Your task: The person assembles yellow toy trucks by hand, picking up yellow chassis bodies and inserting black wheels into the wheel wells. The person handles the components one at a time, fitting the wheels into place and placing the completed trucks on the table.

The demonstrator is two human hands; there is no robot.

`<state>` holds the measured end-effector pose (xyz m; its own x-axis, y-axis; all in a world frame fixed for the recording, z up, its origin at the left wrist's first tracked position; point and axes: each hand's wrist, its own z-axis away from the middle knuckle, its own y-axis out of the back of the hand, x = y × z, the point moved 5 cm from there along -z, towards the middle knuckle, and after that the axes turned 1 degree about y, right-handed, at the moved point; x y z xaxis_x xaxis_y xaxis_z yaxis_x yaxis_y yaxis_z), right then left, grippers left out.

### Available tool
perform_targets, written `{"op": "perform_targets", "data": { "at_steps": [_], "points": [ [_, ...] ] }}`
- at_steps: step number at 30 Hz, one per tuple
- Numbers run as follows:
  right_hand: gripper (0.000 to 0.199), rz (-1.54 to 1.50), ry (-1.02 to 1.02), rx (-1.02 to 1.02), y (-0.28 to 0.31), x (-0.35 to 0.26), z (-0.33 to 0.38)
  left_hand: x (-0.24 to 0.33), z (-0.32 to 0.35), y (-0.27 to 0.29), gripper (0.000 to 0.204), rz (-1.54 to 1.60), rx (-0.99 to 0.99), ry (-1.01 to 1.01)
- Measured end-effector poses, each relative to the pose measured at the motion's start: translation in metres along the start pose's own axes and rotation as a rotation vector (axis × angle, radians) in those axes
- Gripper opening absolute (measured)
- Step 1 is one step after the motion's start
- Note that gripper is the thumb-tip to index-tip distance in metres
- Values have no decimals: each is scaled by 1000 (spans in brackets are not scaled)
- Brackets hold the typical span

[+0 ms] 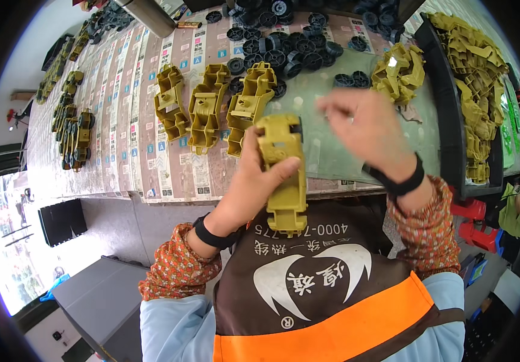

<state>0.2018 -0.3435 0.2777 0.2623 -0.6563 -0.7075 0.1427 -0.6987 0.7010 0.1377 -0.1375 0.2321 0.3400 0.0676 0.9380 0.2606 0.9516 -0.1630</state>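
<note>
My left hand [259,178] is closed around an olive-yellow plastic toy vehicle body [285,196], held upright in front of my apron with the thumb across its face. A dark piece that looks like a wheel [296,128] sits at its upper right edge. To the right, my right hand [365,130] is lifted over the greenish mat, its fingers curled and smeared by motion; whether anything is between them I cannot make out. Three similar vehicle bodies [206,108] stand in a row on the table to the left. Beyond them lies a heap of black toy wheels [278,51].
Several yellow parts [399,72] are piled on the mat [414,142]. A black crate [447,105] at the right holds many more yellow pieces [474,66]. Vehicles with wheels [76,139] line the table's left side. A metal post [149,15] rises at the back.
</note>
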Motion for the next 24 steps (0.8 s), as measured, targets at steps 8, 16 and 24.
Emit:
{"op": "perform_targets", "data": {
  "at_steps": [8,16,24],
  "points": [
    [29,752,210,138,-1,69,-32,10,-5,12,50,340,34,-5],
    [22,-1118,-365,-197,-28,-4,22,20,-9,18,45,544,138,-82],
    [30,-1185,-352,-190,-65,-19,47,38,-12,8,54,402,297,-303]
  ]
}}
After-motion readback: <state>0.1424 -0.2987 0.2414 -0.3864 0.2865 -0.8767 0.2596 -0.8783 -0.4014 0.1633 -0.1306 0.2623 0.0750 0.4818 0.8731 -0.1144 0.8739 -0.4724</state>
